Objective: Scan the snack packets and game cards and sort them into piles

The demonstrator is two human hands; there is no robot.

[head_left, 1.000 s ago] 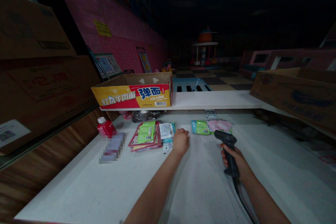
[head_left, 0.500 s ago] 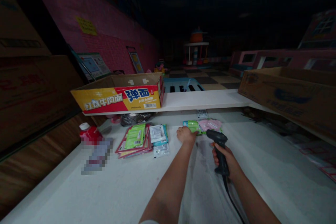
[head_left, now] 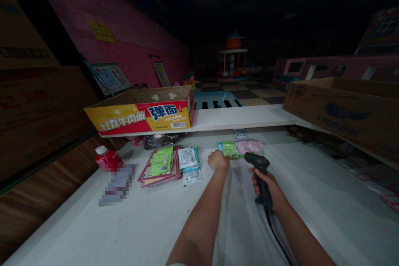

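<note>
My right hand (head_left: 268, 189) is wrapped around the handle of a black barcode scanner (head_left: 262, 178), held above the table with its cord trailing toward me. My left hand (head_left: 218, 161) is closed, its fingers curled under on the table; its palm side is hidden, so whatever it may hold does not show. Just beyond it lie a green packet (head_left: 230, 149) and pink packets (head_left: 249, 146), side by side. Left of this hand are white and blue packets (head_left: 188, 158), beside a pile of green packets (head_left: 161, 161) on red ones.
A white shelf (head_left: 237, 118) spans the table's back, bearing a red-and-yellow carton (head_left: 140, 116) and a brown carton (head_left: 336, 110). A red bottle (head_left: 107, 160) stands left near a blurred-out item (head_left: 117, 185). Stacked boxes (head_left: 40, 104) rise at far left.
My left hand has shifted slightly left and toward me, uncovering more of the green packet. The scanner stays in my right hand, nearly still.
</note>
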